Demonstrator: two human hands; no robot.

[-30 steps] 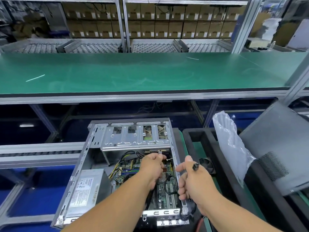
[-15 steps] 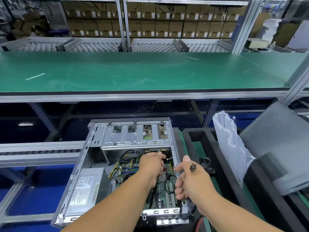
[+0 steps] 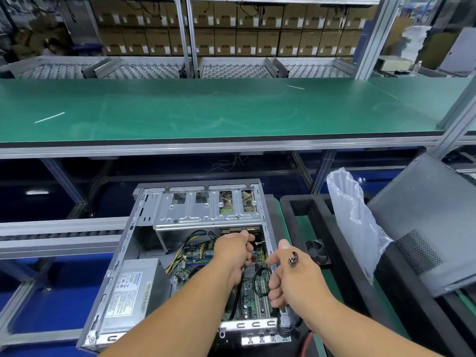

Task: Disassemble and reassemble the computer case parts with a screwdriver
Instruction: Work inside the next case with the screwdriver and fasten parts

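What the curled left hand (image 3: 235,256) held inside the open computer case (image 3: 144,253) was hidden. The right hand (image 3: 291,276), at three o'clock from it over the case's rim, gripped a dark screwdriver (image 3: 293,260).

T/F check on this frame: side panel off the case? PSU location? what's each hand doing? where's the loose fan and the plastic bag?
1. The computer case lies open with its motherboard exposed. True.
2. The power supply sits in the case's right half. False: it is in the near left corner.
3. The left hand reaches inside the case, fingers curled over the board. True; what it grips is hidden.
4. The right hand holds a screwdriver. False: no screwdriver shows; its thumb sticks up at the case's right wall.
5. The plastic bag lies inside the case. False: it stands right of it, beyond the small fan.
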